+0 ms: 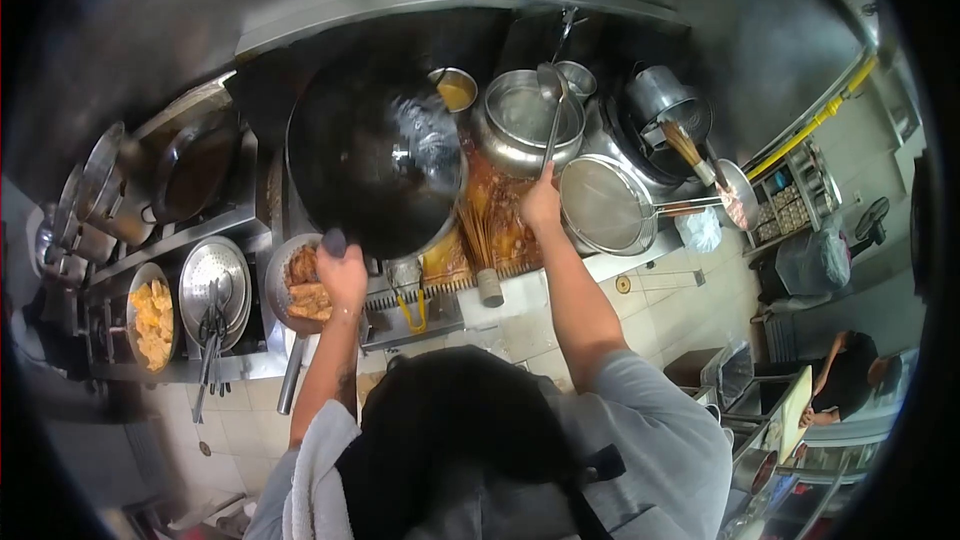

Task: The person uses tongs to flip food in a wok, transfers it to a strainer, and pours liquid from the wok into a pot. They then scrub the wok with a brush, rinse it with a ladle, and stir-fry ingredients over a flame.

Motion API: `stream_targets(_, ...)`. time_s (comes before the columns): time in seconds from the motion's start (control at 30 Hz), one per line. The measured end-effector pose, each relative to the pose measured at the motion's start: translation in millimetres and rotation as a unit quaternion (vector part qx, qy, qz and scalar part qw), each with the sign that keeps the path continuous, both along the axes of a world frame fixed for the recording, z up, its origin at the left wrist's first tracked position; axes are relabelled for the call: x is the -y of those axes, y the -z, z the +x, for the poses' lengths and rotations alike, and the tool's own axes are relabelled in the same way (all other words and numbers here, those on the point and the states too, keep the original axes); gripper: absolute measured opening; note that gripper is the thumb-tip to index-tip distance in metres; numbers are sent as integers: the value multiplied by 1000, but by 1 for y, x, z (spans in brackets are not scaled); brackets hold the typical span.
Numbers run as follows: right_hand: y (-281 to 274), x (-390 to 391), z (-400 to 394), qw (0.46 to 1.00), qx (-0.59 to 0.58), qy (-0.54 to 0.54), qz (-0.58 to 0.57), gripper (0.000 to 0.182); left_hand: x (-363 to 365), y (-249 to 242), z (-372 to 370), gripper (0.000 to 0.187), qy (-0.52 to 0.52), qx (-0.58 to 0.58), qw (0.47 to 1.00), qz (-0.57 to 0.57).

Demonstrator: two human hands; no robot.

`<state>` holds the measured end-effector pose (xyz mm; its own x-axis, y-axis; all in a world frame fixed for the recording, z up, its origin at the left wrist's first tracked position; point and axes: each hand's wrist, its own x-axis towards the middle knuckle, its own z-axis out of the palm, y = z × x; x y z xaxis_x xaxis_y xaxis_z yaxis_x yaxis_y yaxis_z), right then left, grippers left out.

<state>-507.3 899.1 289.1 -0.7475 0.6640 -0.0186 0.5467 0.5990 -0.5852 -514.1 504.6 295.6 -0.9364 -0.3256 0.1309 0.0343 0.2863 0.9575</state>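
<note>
My left hand (343, 278) is closed round the handle of a large black wok (350, 165), which is tilted over the stove with a wet shine on its inner side. In my right hand (541, 202) is the handle of a metal ladle (556, 130); its bowl is over the rim of a round steel pot (530, 145). Below the wok, a bamboo wok brush (488, 285) lies on the brown, wet stovetop. Just right of my right hand sits a wide mesh strainer (605, 202). Beside my left wrist a pan (283, 280) holds browned fried pieces (310, 300).
To the left are a bowl of yellow pieces (152, 325), a perforated strainer (215, 285) with tongs (210, 340), and a dark pan (197, 170). A small pot of yellow liquid (458, 90) stands behind. Another person (848, 375) is at a board at far right.
</note>
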Motion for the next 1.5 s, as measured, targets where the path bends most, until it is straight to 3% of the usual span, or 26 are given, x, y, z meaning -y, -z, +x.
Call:
stream_targets(0.07, 26, -20, -50, 998, -1, 59, 8, 71, 0, 4, 5, 24, -9, -22, 998, 63)
stream_targets(0.1, 29, -28, -63, 998, -5, 60, 11, 71, 6, -4, 7, 18, 8, 87, 991, 98)
stream_targets(0.13, 27, -36, -75, 972, -65, 55, -218, 50, 9, -14, 8, 12, 26, 193, 972, 132)
stream_targets(0.17, 24, -45, -84, 891, -122, 44, -434, 31, 7, -14, 7, 12, 28, 188, 972, 136)
stream_targets(0.2, 19, -54, -88, 892, -128, 41, -431, 31, 3, -15, 5, 10, 7, 219, 957, 189)
stream_targets(0.27, 12, -68, -89, 561, -196, 99, -798, 8, 3, -2, -2, 10, -14, 249, 937, 243)
stream_targets(0.33, -16, -56, -82, 554, -200, 72, -805, 12, -3, 17, -16, 13, -19, 254, 914, 315)
stream_targets(0.4, -43, -37, -81, 644, -252, 33, -721, 12, -12, 19, -23, 16, -12, 272, 905, 326)
stream_targets(0.47, -69, -28, -88, 665, -268, 20, -697, 16, -24, 26, -34, 18, -5, 293, 883, 366)
stream_targets(0.53, -72, -32, -109, 556, -201, -4, -806, 17, -29, 46, -44, 19, -18, 279, 876, 394)
stream_targets(0.6, -66, -18, -122, 537, -217, -18, -815, 17, -29, 57, -50, 21, 32, 317, 870, 376)
stream_targets(0.77, -33, 34, -118, 291, -295, -38, -909, 15, -12, 18, -28, 54, 96, 350, 844, 396)
stream_targets(0.87, -21, 65, -87, 170, -309, -59, -934, 23, 30, 29, -7, 53, 179, 330, 847, 375)
stream_targets(0.97, -22, 61, -48, 205, -279, -78, -935, 26, 81, 16, 43, 54, 189, 317, 839, 400)
stream_targets(1.0, -12, 46, -39, 271, -271, -121, -916, 23, 101, 15, 61, 55, 183, 306, 845, 400)
stream_targets(1.03, -8, 27, -30, 365, -240, -155, -886, 15, 121, 16, 78, 55, 176, 295, 850, 400)
stream_targets(1.07, -26, 20, -21, 568, -266, -95, -773, 23, 140, 21, 95, 56, 143, 305, 853, 398)
stream_targets(1.1, -29, 8, -22, 708, -248, -61, -659, 54, 151, 21, 112, 54, 97, 287, 858, 414)
stream_targets(1.13, -24, -12, -27, 809, -205, -68, -546, 73, 160, 20, 127, 52, 53, 268, 861, 428)
stream_targets(1.23, -36, -25, -37, 986, -38, -10, -162, 62, 183, 21, 154, 53, -6, 286, 845, 451)
stream_targets(1.27, -43, -24, -42, 999, 41, 10, -34, 56, 184, 19, 158, 53, -8, 284, 843, 457)
stream_targets(1.37, -47, -28, -59, 987, 155, -16, -33, 22, 187, 16, 161, 52, -12, 271, 854, 444)
stream_targets(1.4, -27, -43, -66, 988, 154, -17, -29, 22, 190, 17, 162, 52, -11, 270, 852, 448)
stream_targets(1.43, 6, -73, -78, 913, -26, 72, -402, 9, 193, 16, 164, 51, -21, 250, 858, 448)
stream_targets(1.47, 19, -95, -84, 670, -199, 144, -701, 14, 196, 15, 166, 50, -32, 230, 863, 449)
stream_targets(1.5, 4, -95, -68, 552, -239, 111, -791, 23, 201, 11, 170, 50, -30, 230, 861, 453)
